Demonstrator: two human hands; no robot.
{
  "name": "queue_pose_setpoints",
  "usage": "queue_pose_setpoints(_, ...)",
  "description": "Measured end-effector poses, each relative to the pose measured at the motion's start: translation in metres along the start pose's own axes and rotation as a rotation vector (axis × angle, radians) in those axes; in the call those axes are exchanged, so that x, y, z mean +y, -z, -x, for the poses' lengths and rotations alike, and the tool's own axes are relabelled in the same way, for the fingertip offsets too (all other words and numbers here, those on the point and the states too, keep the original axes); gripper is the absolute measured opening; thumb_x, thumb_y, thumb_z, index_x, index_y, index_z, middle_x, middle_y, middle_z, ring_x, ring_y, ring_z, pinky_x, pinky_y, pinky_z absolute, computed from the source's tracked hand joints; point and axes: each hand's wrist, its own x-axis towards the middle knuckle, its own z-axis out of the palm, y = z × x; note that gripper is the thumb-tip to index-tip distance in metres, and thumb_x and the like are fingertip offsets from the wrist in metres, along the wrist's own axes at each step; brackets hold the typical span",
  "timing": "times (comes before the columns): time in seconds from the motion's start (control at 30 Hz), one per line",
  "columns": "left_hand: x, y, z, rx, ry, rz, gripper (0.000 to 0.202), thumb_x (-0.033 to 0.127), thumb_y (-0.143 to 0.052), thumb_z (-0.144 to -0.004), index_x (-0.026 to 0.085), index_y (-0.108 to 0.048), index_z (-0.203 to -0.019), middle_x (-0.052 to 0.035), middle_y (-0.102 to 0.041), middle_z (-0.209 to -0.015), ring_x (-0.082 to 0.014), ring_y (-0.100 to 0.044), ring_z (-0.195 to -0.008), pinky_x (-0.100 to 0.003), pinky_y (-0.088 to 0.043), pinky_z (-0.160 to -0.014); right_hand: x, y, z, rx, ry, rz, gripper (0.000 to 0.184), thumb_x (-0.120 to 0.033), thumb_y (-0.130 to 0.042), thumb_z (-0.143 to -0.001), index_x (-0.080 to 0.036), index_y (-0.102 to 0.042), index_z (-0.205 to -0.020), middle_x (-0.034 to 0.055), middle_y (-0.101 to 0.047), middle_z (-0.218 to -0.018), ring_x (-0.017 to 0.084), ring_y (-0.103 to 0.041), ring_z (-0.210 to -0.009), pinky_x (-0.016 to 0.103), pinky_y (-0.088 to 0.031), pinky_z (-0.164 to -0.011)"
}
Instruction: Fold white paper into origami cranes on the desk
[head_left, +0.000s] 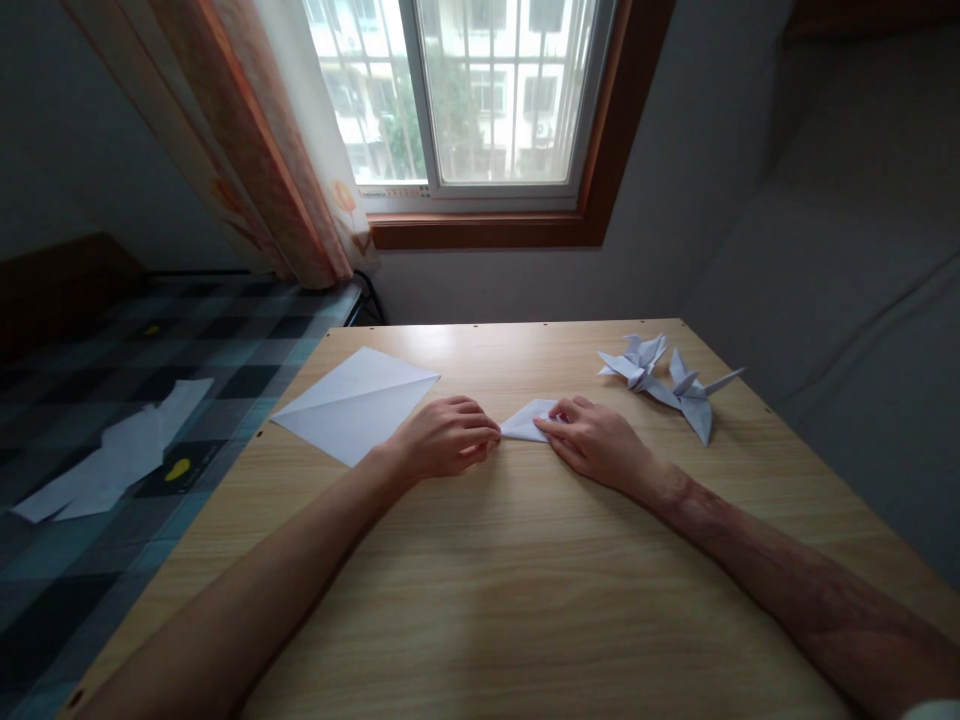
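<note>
A small piece of folded white paper (523, 423) lies on the wooden table (480, 580) between my hands. Its pointed left tip is pinched in the fingers of my left hand (452, 437). My right hand (590, 437) presses on the wider right end, fingers bent together over it and hiding part of that side. Left of my left hand lies a larger white paper sheet (356, 400) with a crease across its middle; my left wrist is close to its lower right edge. Two folded paper cranes, one farther back (637, 362) and one nearer (694, 392), stand beyond my right hand.
On the left, a bed with a checked cover (247, 300) stands beside the table, with white paper scraps (124, 450) on it. Behind the table are a window (502, 100) and an orange patterned curtain (255, 130). A grey wall (847, 220) runs along the right.
</note>
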Motion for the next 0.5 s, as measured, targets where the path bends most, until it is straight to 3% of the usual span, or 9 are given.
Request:
queue_pose_setpoints(0.27,-0.003,-0.009,0.001,0.126,0.194,-0.079,0.018,0.036,-0.068,-0.104,0.028,-0.084,-0.107,-0.0046,-0.083,-0.107,-0.0213,-0.078,-0.094,-0.038,-0.058,-0.092,-0.015,0.007,-0.003,-0.041,-0.003,0.070,0.032,-0.022,-0.061,-0.108,-0.023,-0.071,-0.137,0.0139,-0.072,-0.115,0.030,-0.063,-0.106,0.040,-0.053,-0.086)
queue_pose_setpoints(0.4,0.000,-0.013,-0.004,0.146,0.301,-0.060,0.020,0.029,-0.065,-0.105,0.026,-0.084,-0.099,-0.0043,-0.082,-0.103,-0.0197,-0.076,-0.088,-0.036,-0.057,-0.089,-0.029,0.012,-0.004,-0.046,-0.011,0.090,0.027,-0.028,-0.061,-0.108,-0.019,-0.071,-0.132,0.0154,-0.071,-0.111,0.032,-0.063,-0.105,0.042,-0.053,-0.085)
queue_pose_setpoints(0.5,0.004,-0.015,-0.006,0.195,0.415,0.018,0.018,0.025,-0.067,-0.101,0.024,-0.084,-0.093,-0.0046,-0.081,-0.098,-0.0163,-0.070,-0.076,-0.032,-0.056,-0.078,-0.031,0.012,-0.003,-0.035,-0.017,0.067,0.022,-0.026,-0.059,-0.109,-0.020,-0.073,-0.125,0.0147,-0.070,-0.109,0.031,-0.063,-0.103,0.041,-0.052,-0.084)
